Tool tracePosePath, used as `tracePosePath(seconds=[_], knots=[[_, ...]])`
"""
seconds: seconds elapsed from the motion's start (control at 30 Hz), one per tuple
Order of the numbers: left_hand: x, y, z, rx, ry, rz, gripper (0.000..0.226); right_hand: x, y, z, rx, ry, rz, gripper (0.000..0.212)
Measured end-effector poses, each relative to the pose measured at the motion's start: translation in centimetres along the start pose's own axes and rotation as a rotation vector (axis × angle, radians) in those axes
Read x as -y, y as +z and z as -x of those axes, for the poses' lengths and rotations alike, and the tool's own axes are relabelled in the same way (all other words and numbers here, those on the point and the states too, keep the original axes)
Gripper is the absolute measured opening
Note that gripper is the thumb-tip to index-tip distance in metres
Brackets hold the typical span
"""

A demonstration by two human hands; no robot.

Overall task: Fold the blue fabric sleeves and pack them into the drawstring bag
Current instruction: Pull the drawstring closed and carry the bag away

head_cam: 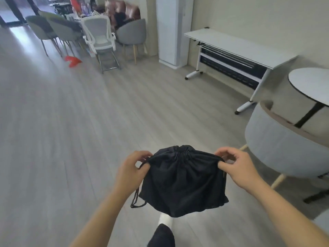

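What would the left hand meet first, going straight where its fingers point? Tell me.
The drawstring bag: the left hand pinches its top corner, fingers apparently aimed into the cloth.

Both hands, left hand (132, 168) and right hand (235, 164), pinch the black drawstring bag (183, 182) at its upper corners; its mouth seems cinched shut above the floor (80, 131).
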State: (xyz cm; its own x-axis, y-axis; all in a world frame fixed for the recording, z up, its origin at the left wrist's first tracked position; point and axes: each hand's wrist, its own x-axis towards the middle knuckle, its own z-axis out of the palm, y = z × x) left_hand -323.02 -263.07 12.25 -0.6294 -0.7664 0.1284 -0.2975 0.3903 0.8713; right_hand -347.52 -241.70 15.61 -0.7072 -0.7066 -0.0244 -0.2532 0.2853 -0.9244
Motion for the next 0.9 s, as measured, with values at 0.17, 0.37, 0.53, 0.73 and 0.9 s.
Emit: tracePosePath(seconds=[0.17,0.37,0.53,0.73,0.9], knots=[[1.1,1.8,-18.9,0.108,0.060,0.025,0.046,1.9,-0.1,-15.5,-0.079,0.034,0.004,0.055],[0.1,7.7,-41.4,0.220,0.161,0.061,0.055,1.0,-3.1,-32.4,-0.245,0.082,0.022,0.057],[0.8,13.7,-59.8,0.290,0.222,0.047,0.053,-1.6,-5.6,-49.6,-0.303,0.069,-0.031,0.043],[0.1,17.8,-78.9,0.300,0.158,0.065,0.061,-2.0,-7.3,-70.0,-0.338,0.091,-0.093,0.059],[0.3,20.5,-94.8,0.256,0.135,0.083,0.057,-1.6,-8.5,-86.6,-0.327,0.070,-0.071,0.042]])
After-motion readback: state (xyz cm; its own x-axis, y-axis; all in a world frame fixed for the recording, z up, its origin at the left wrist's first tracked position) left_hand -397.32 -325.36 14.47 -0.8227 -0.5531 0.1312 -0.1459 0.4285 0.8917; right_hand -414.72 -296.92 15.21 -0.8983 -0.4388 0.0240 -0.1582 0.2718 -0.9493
